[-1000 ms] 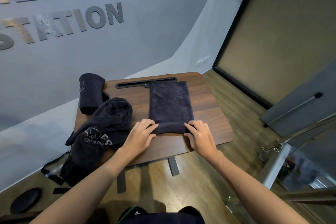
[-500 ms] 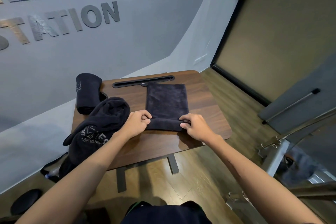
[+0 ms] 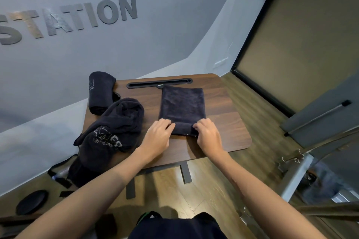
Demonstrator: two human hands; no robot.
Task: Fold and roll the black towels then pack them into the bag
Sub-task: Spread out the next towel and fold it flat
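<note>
A folded black towel (image 3: 182, 104) lies lengthwise on the small wooden table (image 3: 229, 114), its near end turned into a short roll (image 3: 183, 129). My left hand (image 3: 158, 137) grips the roll's left end and my right hand (image 3: 208, 137) grips its right end, fingers curled over it. A rolled black towel (image 3: 100, 93) lies at the table's back left corner. A crumpled black bag with pale lettering (image 3: 112, 132) droops over the table's left edge.
A black slot (image 3: 159, 84) runs along the table's far edge. A grey wall with raised letters stands behind. Black straps (image 3: 58, 172) and a round black disc (image 3: 31, 202) lie on the wooden floor at left. Metal frames (image 3: 303, 153) stand at right.
Both hands have pushed the towel's near end forward, going from flat on the folded edge to curled round a thicker roll. The flat part of the towel has shortened.
</note>
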